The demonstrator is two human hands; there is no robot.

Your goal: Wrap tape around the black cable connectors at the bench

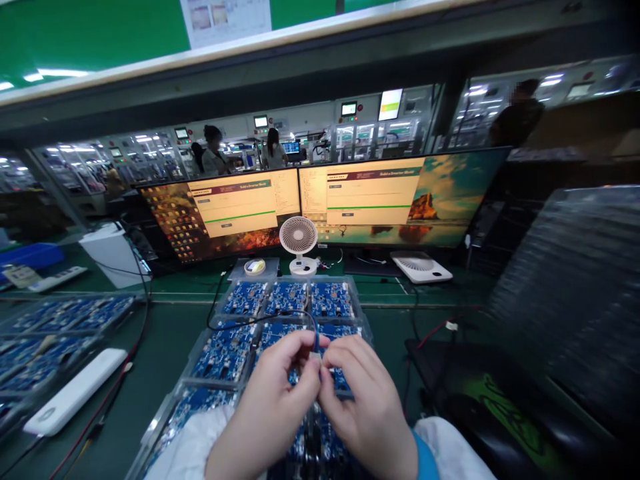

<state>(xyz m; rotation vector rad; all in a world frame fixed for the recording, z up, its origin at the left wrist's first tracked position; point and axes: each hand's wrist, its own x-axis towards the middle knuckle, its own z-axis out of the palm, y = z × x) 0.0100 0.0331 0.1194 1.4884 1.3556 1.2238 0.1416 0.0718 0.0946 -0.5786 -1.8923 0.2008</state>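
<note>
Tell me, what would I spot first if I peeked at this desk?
Probably the two hands, left hand and right hand, pinching a small connector on a dark cable over a clear tray of blue circuit boards. Behind them glow two wide monitors, with a little white fan in front.

Left hand (273,400) and right hand (367,400) pinch a cable plug (315,357) over blue boards (225,353).

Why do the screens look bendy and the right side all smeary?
In the head view the wide lens bows the two monitors and the shelf edge above; the dark stack on the right is smeared by blur; the left hand and right hand over the blue circuit boards look fairly sharp; ceiling lights glare at top left.
</note>
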